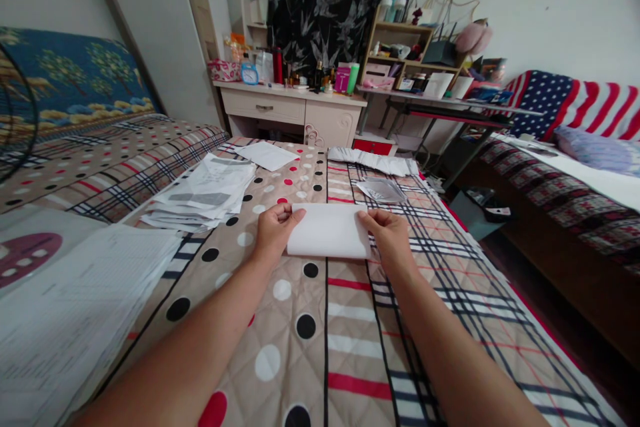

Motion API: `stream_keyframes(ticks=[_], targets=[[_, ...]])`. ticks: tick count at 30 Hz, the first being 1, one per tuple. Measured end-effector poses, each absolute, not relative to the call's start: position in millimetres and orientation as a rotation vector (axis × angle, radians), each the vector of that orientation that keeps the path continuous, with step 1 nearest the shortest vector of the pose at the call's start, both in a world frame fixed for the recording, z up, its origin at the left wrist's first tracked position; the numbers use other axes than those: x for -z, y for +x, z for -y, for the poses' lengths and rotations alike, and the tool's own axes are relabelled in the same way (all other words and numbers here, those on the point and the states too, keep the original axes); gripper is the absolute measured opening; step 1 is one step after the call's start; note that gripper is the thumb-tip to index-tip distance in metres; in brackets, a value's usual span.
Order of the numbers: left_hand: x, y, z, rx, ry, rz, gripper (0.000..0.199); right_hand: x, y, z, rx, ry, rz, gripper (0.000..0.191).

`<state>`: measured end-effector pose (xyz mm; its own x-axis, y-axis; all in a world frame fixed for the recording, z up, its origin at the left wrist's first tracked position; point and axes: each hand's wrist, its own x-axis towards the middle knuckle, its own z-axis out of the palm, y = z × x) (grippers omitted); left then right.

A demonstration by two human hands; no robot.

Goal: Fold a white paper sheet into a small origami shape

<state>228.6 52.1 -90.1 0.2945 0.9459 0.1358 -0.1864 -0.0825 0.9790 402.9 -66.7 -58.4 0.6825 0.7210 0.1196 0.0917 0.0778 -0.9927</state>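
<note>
A blank white sheet of paper [329, 232], folded or cut to a wide rectangle, is stretched between my two hands above the quilted bedspread [295, 300]. My left hand [275, 230] pinches its left end, thumb on top and fingers behind. At the right end, my right hand [387, 230] grips the upper corner in the same way. Whether the paper touches the bedspread underneath, I cannot tell. Just beyond the right hand lies a flat clear plastic packet or tray [384, 191]. Farther off is a crumpled whitish strip [373, 161].
Loose printed papers [205, 190] are piled at the left, with a thicker stack of sheets [85, 307] nearer me. A white sheet [269, 155] lies near the bed's far end. Beyond stands a cluttered white desk [285, 103]. A grey bin [480, 210] is on the floor at right.
</note>
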Motion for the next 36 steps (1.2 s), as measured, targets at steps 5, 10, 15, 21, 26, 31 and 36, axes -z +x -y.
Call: stream_keyframes(ticks=[5, 10, 15, 21, 26, 31, 36], targets=[[89.5, 229.1, -51.6, -1.118, 1.285, -0.819, 0.032, 58.7, 402.3, 67.2, -0.514, -1.457, 0.704, 0.032], [89.7, 228.6, -52.2, -1.109, 1.269, -0.833, 0.032, 60.7, 402.6, 66.4, -0.566, -1.436, 0.666, 0.030], [91.2, 228.2, -53.6, -1.115, 1.280, -0.837, 0.031, 61.9, 401.0, 66.9, -0.608, -1.436, 0.670, 0.030], [92.1, 228.1, -54.0, -1.117, 1.290, -0.842, 0.033, 63.4, 401.3, 66.6, -0.603, -1.441, 0.673, 0.030], [92.2, 228.1, -53.5, -1.112, 1.283, -0.852, 0.033, 64.9, 400.8, 65.9, -0.596, -1.456, 0.677, 0.029], [98.1, 227.8, -60.4, -1.095, 1.368, -0.915, 0.031, 70.3, 403.1, 65.9, -0.539, -1.558, 0.751, 0.028], [100.0, 220.6, -70.4, -1.078, 1.667, -1.104, 0.026, 76.3, 408.2, 67.1, -0.311, -1.917, 0.999, 0.027]])
